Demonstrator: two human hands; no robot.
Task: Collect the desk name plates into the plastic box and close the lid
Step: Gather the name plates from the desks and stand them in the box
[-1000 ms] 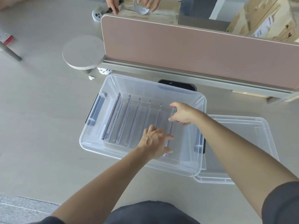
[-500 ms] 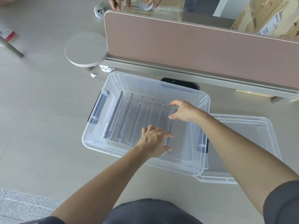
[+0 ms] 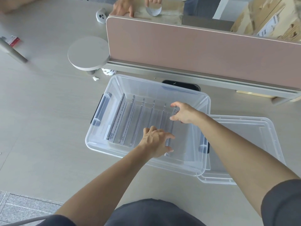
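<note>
- Inside the clear plastic box (image 3: pixel 202 101), six acrylic name plates (image 3: pixel 130 119) stand on edge in a row, their long axes running from me toward the pink divider (image 3: pixel 195 51).
- At the rightmost plate (image 3: pixel 171 126), my right hand (image 3: pixel 184 114) pinches the far end, and my left hand (image 3: pixel 156 141) holds the near end with curled fingers.
- Under the box's right side lies the lid (image 3: pixel 244 136), nearer to my right hand, so I judge this hand should take it next.

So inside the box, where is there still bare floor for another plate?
Bare floor shows in the plastic box between the rightmost name plate, held by the left hand and right hand, and the right wall. The left two-thirds is crowded with standing plates.
</note>
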